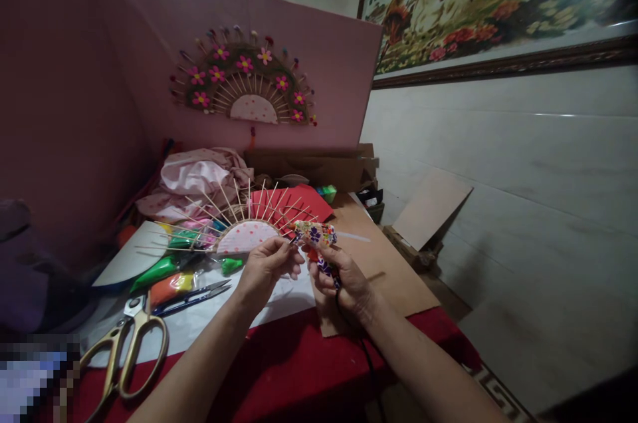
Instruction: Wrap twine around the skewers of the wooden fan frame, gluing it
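Observation:
My right hand [339,277] is wrapped round the grip of a flower-patterned glue gun [315,235], with a clear glue stick [355,236] jutting from its back end. Its nozzle points left toward my left hand [269,265]. My left hand is pinched on the lower edge of a half-round craft fan [245,227] made of thin wooden skewers spreading from a pink dotted paper semicircle. The fan is held just above the table, its skewers pointing up and away.
Gold-handled scissors [130,343] and small snips [194,296] lie at left on white paper. Coloured clay packets [167,277], pink cloth [199,177], red paper [304,203] and a cardboard sheet [383,270] surround the fan. A finished flowered fan [246,80] hangs on the pink backboard.

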Demonstrator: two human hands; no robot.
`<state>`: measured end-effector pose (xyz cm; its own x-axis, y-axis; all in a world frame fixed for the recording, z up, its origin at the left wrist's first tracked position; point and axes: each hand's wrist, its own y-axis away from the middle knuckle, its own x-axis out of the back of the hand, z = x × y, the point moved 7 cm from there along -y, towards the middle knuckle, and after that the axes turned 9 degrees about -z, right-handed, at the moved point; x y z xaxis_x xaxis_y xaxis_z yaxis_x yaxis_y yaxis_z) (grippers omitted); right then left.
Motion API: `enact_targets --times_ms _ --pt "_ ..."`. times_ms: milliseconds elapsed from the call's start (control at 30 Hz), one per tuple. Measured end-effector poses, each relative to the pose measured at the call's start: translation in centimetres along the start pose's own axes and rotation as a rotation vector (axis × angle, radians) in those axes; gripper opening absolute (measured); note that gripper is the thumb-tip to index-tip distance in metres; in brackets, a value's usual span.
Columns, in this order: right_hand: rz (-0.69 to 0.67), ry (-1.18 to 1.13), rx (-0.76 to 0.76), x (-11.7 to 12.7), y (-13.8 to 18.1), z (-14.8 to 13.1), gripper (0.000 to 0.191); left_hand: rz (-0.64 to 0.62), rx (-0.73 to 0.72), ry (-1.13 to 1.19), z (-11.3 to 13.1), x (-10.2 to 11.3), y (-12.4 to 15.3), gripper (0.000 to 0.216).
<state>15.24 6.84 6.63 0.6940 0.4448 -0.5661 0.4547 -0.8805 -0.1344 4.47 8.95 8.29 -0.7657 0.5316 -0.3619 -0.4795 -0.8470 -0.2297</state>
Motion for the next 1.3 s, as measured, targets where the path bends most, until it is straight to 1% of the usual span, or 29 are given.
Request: enact_targets --times_ms 67,100,167,233,367,467,567,733,800,933,1067,1167,1300 --pt "-0.016 -0.008 -0.006 -0.1 0.1 -0.1 0.032 -0.015 0.016 0.02 0.1 -0.2 0.0 0.02" --pt "-0.011 -0.003 0.002 0.0 0.1 -0.2 0.031 0.009 0.013 0.008 0.2 -0.1 0.0 0.02" --pt "0.016 0.016 0.024 0.1 0.2 -0.4 0.03 0.097 -0.009 -0.032 0.4 0.5 0.0 0.021" --pt "0.038 0.049 0.046 0.2 0.2 -0.5 0.029 0.179 -0.035 -0.062 0.6 1.2 0.0 0.027" --pt "0.059 0.136 0.072 0.1 0.3 -0.7 0.03 0.235 -0.073 -0.174 1.0 1.6 0.2 0.038" --pt "0.067 0.165 0.077 0.1 0.3 -0.7 0.028 0.274 -0.104 -0.252 1.3 1.7 0.5 0.03" --pt "0.062 0.174 0.089 0.2 0.4 -0.7 0.026 0.309 -0.126 -0.247 1.5 2.0 0.8 0.022" --pt "0.058 0.231 0.128 0.1 0.4 -0.8 0.024 0.27 -0.208 -0.178 2.1 1.7 0.8 0.017" --pt "0.078 0.27 0.149 0.2 0.4 -0.9 0.024 0.25 -0.211 -0.14 2.3 1.5 0.8 0.016" --pt "0.126 0.333 0.159 0.4 0.5 -0.8 0.023 0.238 -0.142 -0.019 2.0 1.1 0.8 0.017" --pt "0.121 0.417 0.199 0.4 0.5 -0.9 0.022 0.265 -0.06 0.101 1.6 1.1 0.9 0.016" --pt "0.147 0.529 0.23 0.5 0.7 -1.2 0.024 0.275 -0.029 0.136 1.6 1.1 0.9 0.016" --pt "0.231 0.701 0.276 0.5 1.1 -1.7 0.025 0.262 -0.002 0.197 1.5 0.9 0.9 0.017"
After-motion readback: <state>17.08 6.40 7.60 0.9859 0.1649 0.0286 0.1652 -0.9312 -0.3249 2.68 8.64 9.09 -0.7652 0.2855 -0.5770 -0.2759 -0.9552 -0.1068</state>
